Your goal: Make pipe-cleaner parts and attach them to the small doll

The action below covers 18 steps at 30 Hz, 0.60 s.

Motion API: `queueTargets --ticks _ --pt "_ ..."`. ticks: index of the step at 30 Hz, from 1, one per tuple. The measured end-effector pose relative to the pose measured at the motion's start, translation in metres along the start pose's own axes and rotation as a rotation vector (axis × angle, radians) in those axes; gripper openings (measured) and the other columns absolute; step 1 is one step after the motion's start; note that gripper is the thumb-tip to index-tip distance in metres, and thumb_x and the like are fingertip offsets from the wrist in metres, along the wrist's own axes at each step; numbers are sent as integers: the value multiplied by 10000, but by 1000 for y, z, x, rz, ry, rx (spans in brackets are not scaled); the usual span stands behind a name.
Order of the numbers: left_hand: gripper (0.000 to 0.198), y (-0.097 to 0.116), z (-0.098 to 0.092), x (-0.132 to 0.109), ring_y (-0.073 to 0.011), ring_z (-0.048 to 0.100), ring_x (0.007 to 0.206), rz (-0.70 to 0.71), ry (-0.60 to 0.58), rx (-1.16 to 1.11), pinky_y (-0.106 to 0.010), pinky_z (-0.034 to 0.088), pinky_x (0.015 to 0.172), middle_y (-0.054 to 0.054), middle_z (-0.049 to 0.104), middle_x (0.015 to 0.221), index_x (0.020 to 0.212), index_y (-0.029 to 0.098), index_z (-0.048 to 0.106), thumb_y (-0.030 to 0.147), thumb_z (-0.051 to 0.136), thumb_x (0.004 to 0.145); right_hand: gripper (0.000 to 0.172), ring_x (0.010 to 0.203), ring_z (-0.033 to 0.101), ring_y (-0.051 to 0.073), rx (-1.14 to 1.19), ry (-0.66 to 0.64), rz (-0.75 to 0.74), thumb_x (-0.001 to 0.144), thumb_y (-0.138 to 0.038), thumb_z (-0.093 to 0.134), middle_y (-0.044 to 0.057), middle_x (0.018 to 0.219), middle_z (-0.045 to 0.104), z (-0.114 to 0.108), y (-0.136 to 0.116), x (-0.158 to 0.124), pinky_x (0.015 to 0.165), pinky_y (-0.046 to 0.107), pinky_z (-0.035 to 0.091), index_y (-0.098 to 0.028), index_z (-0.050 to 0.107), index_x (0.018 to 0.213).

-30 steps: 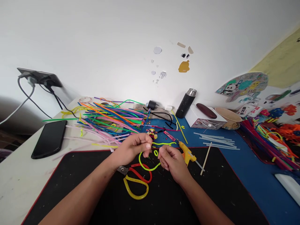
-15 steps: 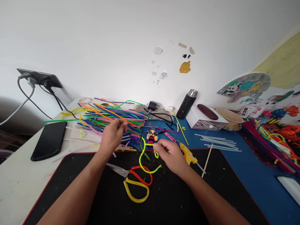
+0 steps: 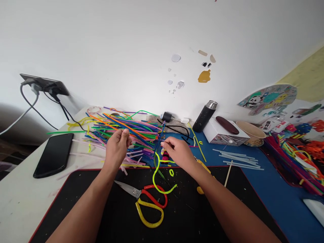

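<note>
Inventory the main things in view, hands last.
Mat: one, black, red-edged, front
Scissors: one, red and yellow handles, on mat
Bent stem: one, lime, crossing red handle
Fuzzy stems: many, multicoloured, mainly back left
Figure: one, magenta part visible, centre
Glue gun: one, yellow, partly hidden, centre right
Translucent sticks: several, pale, right
Wooden stick: one, tan, right
Flask: one, black, back right
Box: one, white, beside flask
Oval case: one, brown, on box
Bowl: one, tan, right of box
Phone: one, black, left
Socket panel: one, dark, far left
Stickers: several, mixed colours, on wall
Left hand: one, bare, before fuzzy stems
Right hand: one, bare, at figure
</note>
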State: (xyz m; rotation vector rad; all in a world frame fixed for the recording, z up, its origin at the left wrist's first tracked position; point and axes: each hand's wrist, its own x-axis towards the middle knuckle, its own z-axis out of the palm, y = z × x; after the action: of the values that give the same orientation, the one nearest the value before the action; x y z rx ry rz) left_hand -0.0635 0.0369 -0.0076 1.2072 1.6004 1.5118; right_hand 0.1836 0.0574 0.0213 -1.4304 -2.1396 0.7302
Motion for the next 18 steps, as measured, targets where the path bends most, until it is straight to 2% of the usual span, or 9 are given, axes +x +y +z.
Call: queueTargets --ticks 5,9,13,15,18 --pt "477 7 2 -4 -148 425 553 0 -5 -38 -273 415 579 36 403 590 651 248 405 514 493 1037 176 559 607 161 -248 -53 -5 1060 -316 596 -31 642 721 2 -8 24 584 273 336 -238 721 963" --pt "446 3 5 -4 -145 453 576 -13 -7 -69 -260 427 574 30 436 616 671 242 431 494 545 1021 144 709 696 194 -355 -87 -18 1051 -262 606 3 773 782 9 -9 41 602 281 346 -248 745 1088" --pt "339 -3 6 -1 -141 531 606 -38 34 -140 -249 491 594 35 529 678 803 233 549 518 694 914 201 863 742 236 -445 -132 -25 1054 -261 581 40 903 819 16 -15 53 666 288 408 -248 755 1152" --pt "351 -3 6 0 -139 556 603 -50 38 -175 -249 503 588 37 569 703 866 227 579 530 755 849 226 916 750 253 -486 -151 -21 1057 -270 566 58 966 826 20 -18 58 706 295 440 -245 743 1196" --pt "359 -1 5 1 -131 552 579 -60 15 -191 -245 476 574 39 593 687 855 220 588 523 776 815 245 957 750 271 -538 -176 -10 1058 -282 561 85 1020 822 25 -19 63 751 310 471 -234 722 1235"
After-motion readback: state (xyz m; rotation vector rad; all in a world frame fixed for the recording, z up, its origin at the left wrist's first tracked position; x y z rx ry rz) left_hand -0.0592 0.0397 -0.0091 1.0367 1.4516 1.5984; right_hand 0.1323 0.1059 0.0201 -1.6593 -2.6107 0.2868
